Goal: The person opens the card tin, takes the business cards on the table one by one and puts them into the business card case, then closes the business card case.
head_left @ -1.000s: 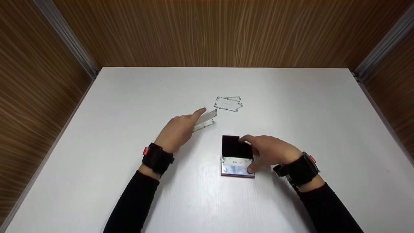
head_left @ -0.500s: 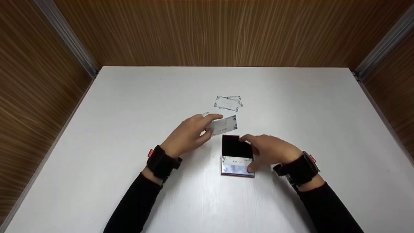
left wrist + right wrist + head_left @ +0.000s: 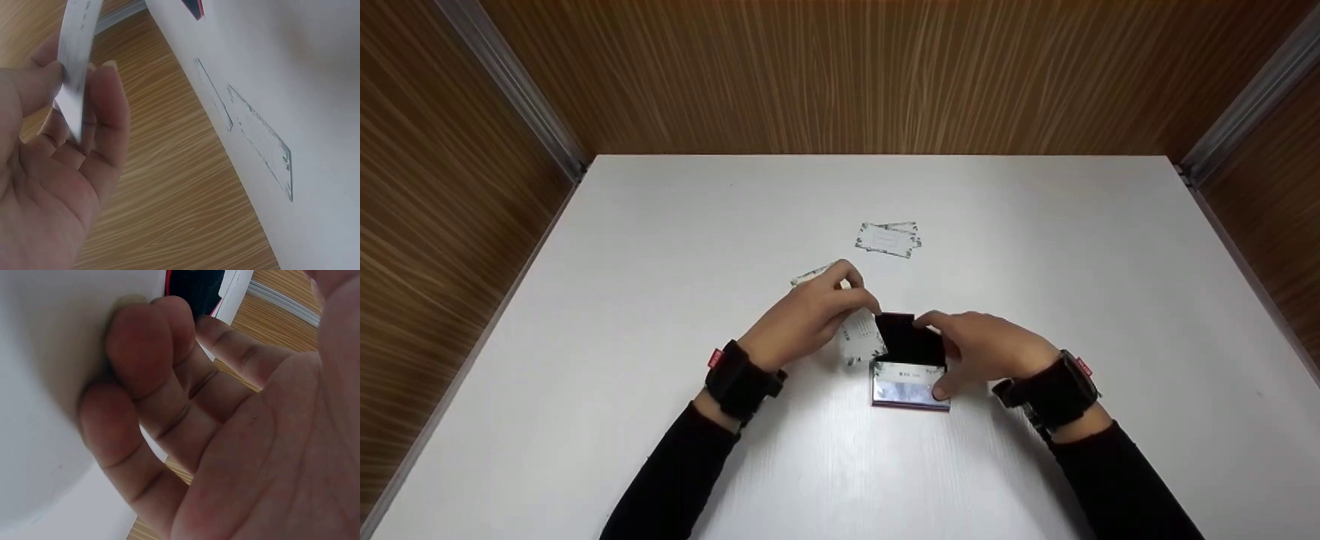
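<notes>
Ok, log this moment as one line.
left hand: pinches white printed card | right hand: holds open black card case | white table: loose cards

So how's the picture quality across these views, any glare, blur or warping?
Head view: sharp and evenly lit, glare on the shiny front of the card case, soft shadows under both arms. Left wrist view: the left hand and its card are close and soft, and the table edge bows from lens distortion. Right wrist view: the right hand fills the frame, blurred.
</notes>
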The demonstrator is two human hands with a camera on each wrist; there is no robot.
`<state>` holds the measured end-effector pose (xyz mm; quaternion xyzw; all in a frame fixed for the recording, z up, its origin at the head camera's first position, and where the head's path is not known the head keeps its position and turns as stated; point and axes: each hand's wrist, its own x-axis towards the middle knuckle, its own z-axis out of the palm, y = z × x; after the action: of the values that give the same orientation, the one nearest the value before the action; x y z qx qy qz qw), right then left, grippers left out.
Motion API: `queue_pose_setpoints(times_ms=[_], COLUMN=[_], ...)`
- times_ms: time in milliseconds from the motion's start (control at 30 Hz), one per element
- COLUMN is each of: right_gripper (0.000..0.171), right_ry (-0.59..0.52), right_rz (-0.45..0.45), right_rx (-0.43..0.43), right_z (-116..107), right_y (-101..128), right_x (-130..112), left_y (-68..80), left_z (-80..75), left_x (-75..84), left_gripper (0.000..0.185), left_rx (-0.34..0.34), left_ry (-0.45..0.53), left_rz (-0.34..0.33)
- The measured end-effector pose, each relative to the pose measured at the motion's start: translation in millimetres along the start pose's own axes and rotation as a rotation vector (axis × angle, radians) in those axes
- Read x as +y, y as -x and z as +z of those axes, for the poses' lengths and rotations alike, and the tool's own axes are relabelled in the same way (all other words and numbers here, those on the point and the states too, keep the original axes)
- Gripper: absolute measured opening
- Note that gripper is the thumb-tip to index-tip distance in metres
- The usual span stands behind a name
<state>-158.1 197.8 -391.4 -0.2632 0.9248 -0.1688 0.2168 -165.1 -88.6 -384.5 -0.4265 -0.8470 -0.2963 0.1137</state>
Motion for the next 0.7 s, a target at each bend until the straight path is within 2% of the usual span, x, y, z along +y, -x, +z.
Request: queue_pose_setpoints(times_ms=[133,233,400,500,567,633,700], right_gripper=[0.088,0.088,0.088,0.088,0.087,0.086,0.081], right_ry=[0.004,0.007,-0.002,-0.008,-0.006,-0.009,-0.009], right_rz=[0.004,0.013,0.007,-0.002,-0.007,-0.009,-0.014], right_rx=[-0.002,-0.004,0.0,0.002,0.005,0.008,0.013], right_z=[1,1,1,2,2,2,2], right_y=[-1,-1,-2,-2,-2,-2,-2], right_x=[-1,-1,-1,0,0,1,1], left_y=[-0.1,-1.7,-6.3,-8.0,-9.6,-11.2,-11.5], left_z=[5.1,13.7,28.9,32.9,33.6,34.1,35.7], left_x=[1.8,5.9,15.1,20.0,23.2,25.7,26.4], left_gripper=[0.028,0.029,0.013,0.009,0.007,0.005,0.008], left_rx=[-0.023,0.007,0.117,0.185,0.219,0.231,0.2], left_ry=[0.062,0.075,-0.027,-0.083,-0.097,-0.093,-0.064], left_rz=[-0.021,-0.023,0.07,0.127,0.139,0.136,0.135])
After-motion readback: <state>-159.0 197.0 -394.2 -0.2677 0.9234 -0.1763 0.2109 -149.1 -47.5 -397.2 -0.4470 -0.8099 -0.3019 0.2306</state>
